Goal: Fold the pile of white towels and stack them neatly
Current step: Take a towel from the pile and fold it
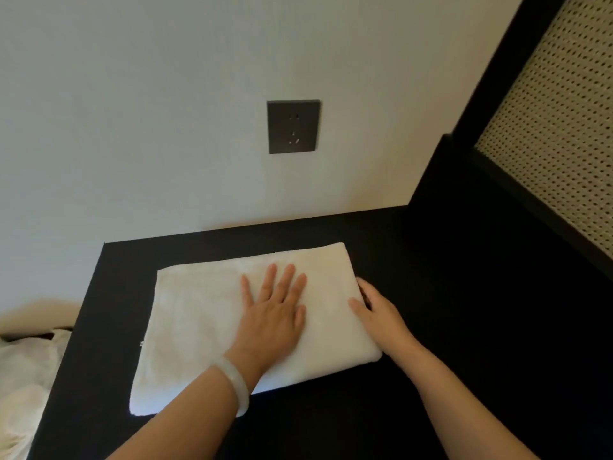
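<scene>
A white towel [195,327], folded into a flat rectangle, lies on the black table [447,327]. My left hand [275,313] presses flat on the towel's middle with its fingers spread; a pale bangle sits on that wrist. My right hand [374,310] is at the towel's right edge, thumb on top and fingers tucked along the side of the fold. Whether those fingers reach under the towel is hidden.
More white cloth [23,376] is heaped off the table's left side, lower down. A dark wall socket [293,126] is on the white wall behind. A black-framed woven panel [557,121] rises at the right.
</scene>
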